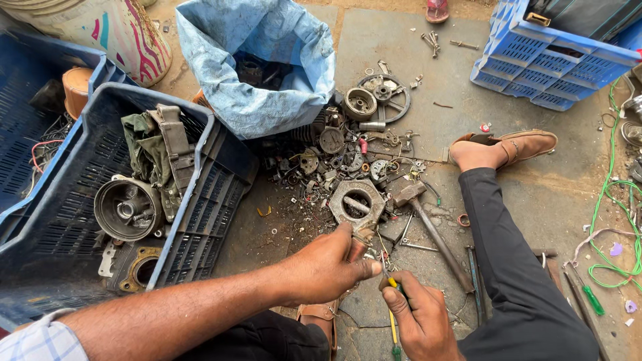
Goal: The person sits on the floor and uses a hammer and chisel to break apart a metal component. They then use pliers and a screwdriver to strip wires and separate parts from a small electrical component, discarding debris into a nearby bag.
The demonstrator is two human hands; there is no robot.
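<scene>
Left hand (328, 271) fingers close around a small dark metal part (356, 249), near centre on the floor (414, 53). Right hand (418, 321) fingers grip a yellow-handled screwdriver (394, 314). The part appears rigid, heavy, greasy; best held by its body. A hexagonal housing (356, 202) and hammer (428, 227) lie just beyond.

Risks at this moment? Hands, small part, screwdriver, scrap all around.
1. The left hand pinches a small metal part right beside the right hand with its yellow screwdriver; a slip could jab fingers.
2. Small pieces may vanish into the scrap pile.
3. The hammer lies close by the leg; easy to bump.
</scene>
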